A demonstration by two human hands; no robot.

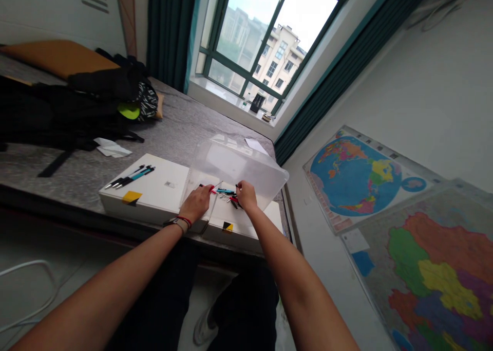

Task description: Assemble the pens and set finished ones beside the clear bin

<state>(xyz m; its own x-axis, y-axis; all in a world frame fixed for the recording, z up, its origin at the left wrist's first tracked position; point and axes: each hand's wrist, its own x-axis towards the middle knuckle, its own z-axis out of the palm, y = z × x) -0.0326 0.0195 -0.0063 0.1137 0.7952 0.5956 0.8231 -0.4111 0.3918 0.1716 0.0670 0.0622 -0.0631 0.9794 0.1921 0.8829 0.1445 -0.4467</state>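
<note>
My left hand (195,204), wearing a red cord and a dark band at the wrist, is closed at the fingertips on a small red thing (211,188), perhaps a pen. My right hand (247,195) pinches a thin dark thing (238,186), mostly hidden by the fingers. Between the hands lies a loose pile of pens (226,191) in blue, black and red, beside a clear plastic container (241,166) tipped up behind them. Several black and blue pens (131,177) lie side by side on the left white box (154,199).
A second white box (246,228) stands against the left one, both near the front edge of a grey surface (185,114). Dark bags (77,104) and a crumpled tissue (111,148) lie to the left. A wall with maps (358,176) bounds the right.
</note>
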